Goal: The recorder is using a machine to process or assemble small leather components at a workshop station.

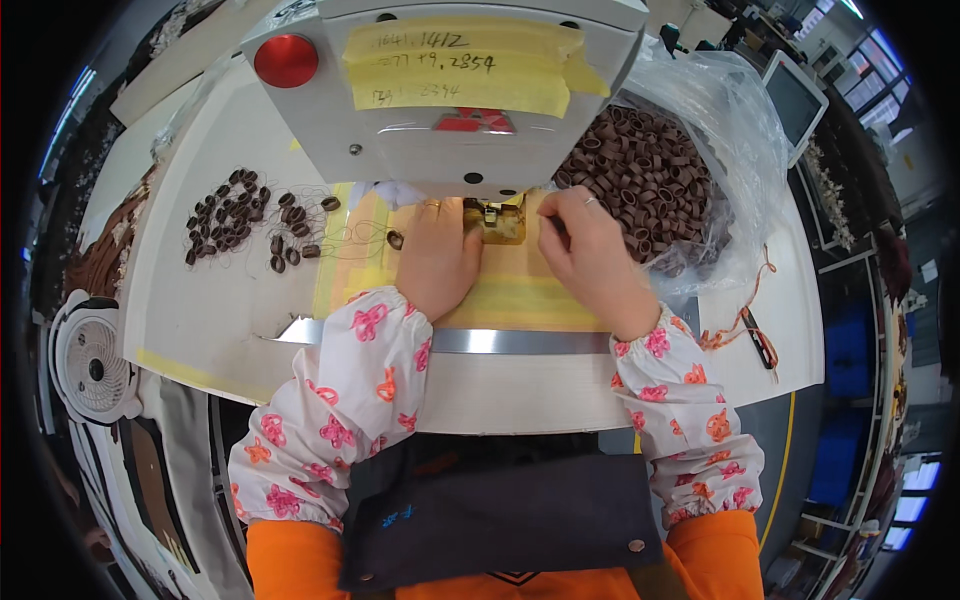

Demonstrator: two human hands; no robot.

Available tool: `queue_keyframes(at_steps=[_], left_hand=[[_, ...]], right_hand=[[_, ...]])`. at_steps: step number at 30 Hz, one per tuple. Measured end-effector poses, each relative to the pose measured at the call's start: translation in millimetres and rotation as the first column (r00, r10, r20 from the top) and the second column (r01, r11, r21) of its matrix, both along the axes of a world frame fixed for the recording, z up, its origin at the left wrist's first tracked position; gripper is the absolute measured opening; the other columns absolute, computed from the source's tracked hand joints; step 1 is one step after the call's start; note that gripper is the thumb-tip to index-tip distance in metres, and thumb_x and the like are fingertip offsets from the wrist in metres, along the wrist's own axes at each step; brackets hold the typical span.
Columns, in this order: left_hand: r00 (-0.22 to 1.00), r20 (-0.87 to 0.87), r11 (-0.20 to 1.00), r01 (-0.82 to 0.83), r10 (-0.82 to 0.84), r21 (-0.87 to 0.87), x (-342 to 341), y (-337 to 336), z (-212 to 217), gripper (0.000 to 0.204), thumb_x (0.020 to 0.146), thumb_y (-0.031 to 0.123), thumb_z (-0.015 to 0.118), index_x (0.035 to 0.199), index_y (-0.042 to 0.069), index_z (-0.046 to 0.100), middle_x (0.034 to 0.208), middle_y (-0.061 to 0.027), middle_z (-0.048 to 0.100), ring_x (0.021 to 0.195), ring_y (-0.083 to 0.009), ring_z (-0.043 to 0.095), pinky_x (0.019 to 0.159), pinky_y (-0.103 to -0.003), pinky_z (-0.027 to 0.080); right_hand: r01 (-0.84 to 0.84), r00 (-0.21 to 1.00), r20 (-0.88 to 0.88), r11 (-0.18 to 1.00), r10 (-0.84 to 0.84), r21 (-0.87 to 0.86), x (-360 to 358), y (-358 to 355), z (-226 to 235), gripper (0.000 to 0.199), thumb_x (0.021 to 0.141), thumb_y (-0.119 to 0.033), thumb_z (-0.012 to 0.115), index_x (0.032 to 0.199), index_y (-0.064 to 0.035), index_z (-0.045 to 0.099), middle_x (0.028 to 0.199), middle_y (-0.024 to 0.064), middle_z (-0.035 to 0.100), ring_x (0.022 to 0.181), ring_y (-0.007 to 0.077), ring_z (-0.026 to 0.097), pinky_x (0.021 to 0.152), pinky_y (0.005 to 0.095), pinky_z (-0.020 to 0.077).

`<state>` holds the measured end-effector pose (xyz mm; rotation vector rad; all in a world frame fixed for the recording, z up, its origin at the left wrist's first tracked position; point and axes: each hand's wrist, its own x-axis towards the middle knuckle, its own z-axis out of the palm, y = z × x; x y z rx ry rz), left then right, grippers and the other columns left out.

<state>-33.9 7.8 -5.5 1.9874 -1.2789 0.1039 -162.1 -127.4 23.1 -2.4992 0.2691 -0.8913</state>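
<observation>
A white and grey sewing machine (330,150) stands in front of me, its metal needle plate and presser foot (492,214) under the head. My left hand (438,262) rests on the yellow-taped bed, just left of the presser foot. Its fingers curl down beneath the head, their tips hidden, the thumb close to the plate. Right of the plate, my right hand (588,250) is closed in a pinch; a dark patch shows between thumb and fingers, too unclear to name. A brown loop (395,240) with trailing threads lies beside my left hand.
At the left, several thread-linked brown loops (235,210) lie on the white table (250,320). A clear plastic bag (735,110) at the right holds a heap of brown loops (640,170). Thread snips (758,338) and orange cord (722,335) lie nearer. A white fan (95,365) stands far left.
</observation>
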Motion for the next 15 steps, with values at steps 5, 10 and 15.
queue_keyframes(at_steps=[5,10,15], left_hand=[[0.998,0.025,0.998,-0.05,0.049,0.05,8,-5,1,0.02,0.077,0.015,0.06,0.085,-0.001,0.051,0.081,-0.0171,0.059,0.076,-0.0357,0.055,0.064,-0.041,0.042],[0.989,-0.121,0.962,-0.046,0.082,0.271,15,2,17,0.025,0.076,0.025,0.064,0.075,0.0,0.06,0.059,-0.0107,0.058,0.057,-0.0289,0.058,0.053,-0.036,0.045],[0.948,-0.311,0.996,0.078,-0.063,0.036,11,3,14,0.028,0.073,0.028,0.067,0.082,0.001,0.063,0.057,-0.0083,0.055,0.052,-0.0235,0.055,0.051,-0.033,0.043]], right_hand=[[-0.09,0.994,-0.036,0.95,0.105,0.299,19,17,-8,0.02,0.073,0.003,0.057,0.091,0.0013,0.049,0.084,0.0168,0.056,0.069,0.0316,0.058,0.059,0.0363,0.0475],[0.005,0.992,-0.117,0.891,0.054,0.455,19,22,-9,0.025,0.071,0.006,0.057,0.094,0.0025,0.048,0.083,0.0168,0.057,0.069,0.0285,0.059,0.059,0.0341,0.0478],[-0.093,0.996,-0.001,0.982,0.094,0.163,17,23,-19,0.03,0.07,0.005,0.057,0.099,0.0006,0.048,0.086,0.0162,0.057,0.068,0.029,0.058,0.059,0.0352,0.0478]])
